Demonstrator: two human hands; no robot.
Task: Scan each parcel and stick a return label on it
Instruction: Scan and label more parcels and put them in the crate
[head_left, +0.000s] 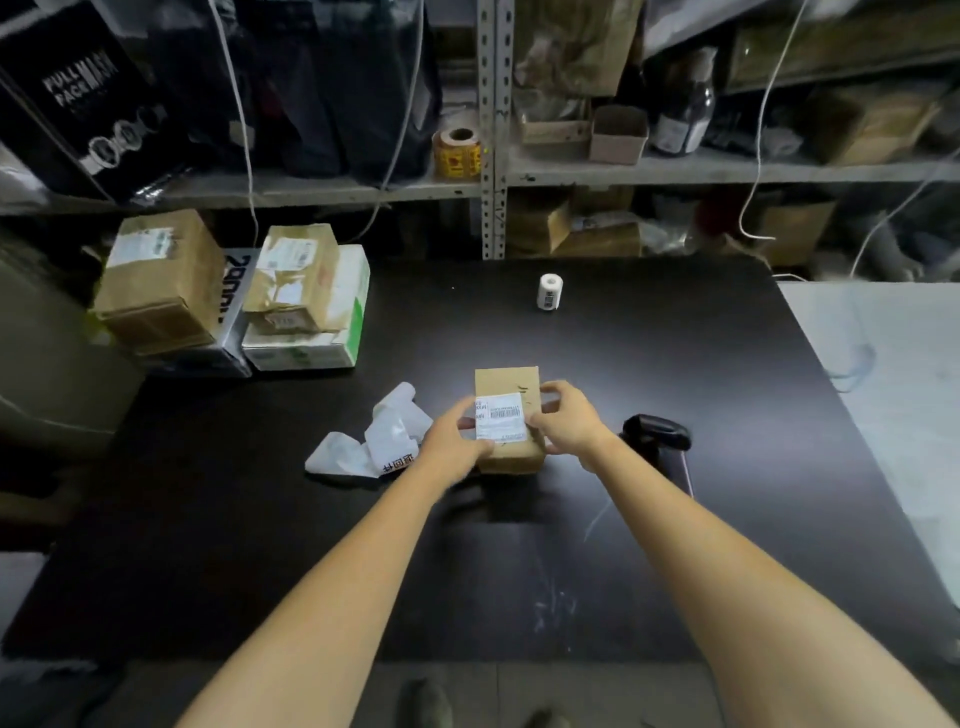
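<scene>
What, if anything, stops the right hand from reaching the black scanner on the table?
Probably nothing, so yes: the scanner lies on the table just beside the right hand, with nothing between. But the hand grips the small parcel and must let go first.

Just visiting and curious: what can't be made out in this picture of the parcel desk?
- Label text on the parcel: too small and blurred in the head view.
- Parcel's sides: covered by the left hand and right hand.
- Scanner: black on the black table, shape unclear.
- Shelf goods: dim, cut off by the top edge.
</scene>
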